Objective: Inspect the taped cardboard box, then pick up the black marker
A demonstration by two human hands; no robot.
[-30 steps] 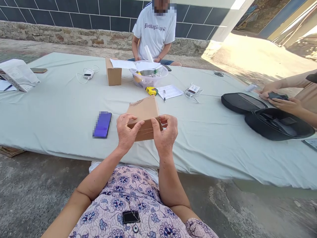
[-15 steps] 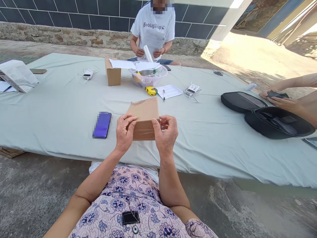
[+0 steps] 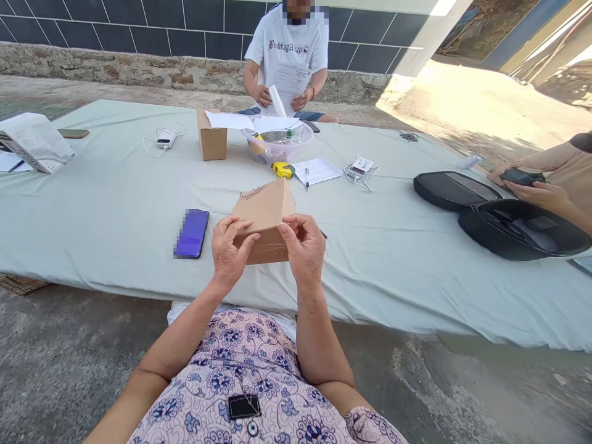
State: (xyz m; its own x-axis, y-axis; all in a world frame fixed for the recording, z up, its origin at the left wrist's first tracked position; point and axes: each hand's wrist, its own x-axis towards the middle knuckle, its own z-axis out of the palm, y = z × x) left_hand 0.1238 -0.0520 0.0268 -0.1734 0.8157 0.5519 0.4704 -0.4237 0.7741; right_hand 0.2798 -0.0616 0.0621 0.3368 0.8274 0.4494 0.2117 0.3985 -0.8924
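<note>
A brown cardboard box (image 3: 261, 213) with dark scribbled marks on its top stands at the near edge of the table, between my hands. My left hand (image 3: 230, 250) grips its near left corner, thumb on the front face and fingers over the top. At the near right top edge, my right hand (image 3: 304, 246) pinches the cardboard between thumb and fingers. The right side of the box is turned partly into view, and a flap end juts out behind my right hand. Left of the box lies a phone (image 3: 192, 234) with a blue screen.
Beyond the box are a yellow tape measure (image 3: 282, 169), a written sheet (image 3: 324, 171), a plastic basket (image 3: 282, 148) and another cardboard box (image 3: 213, 142). A black case (image 3: 518, 228) lies open at right, near another person's hands. Someone opposite holds a paper (image 3: 291, 83).
The box has turned slightly and tilted, its top right edge shifting left. My right hand has moved left along its edge. The person opposite has raised a printed sheet.
</note>
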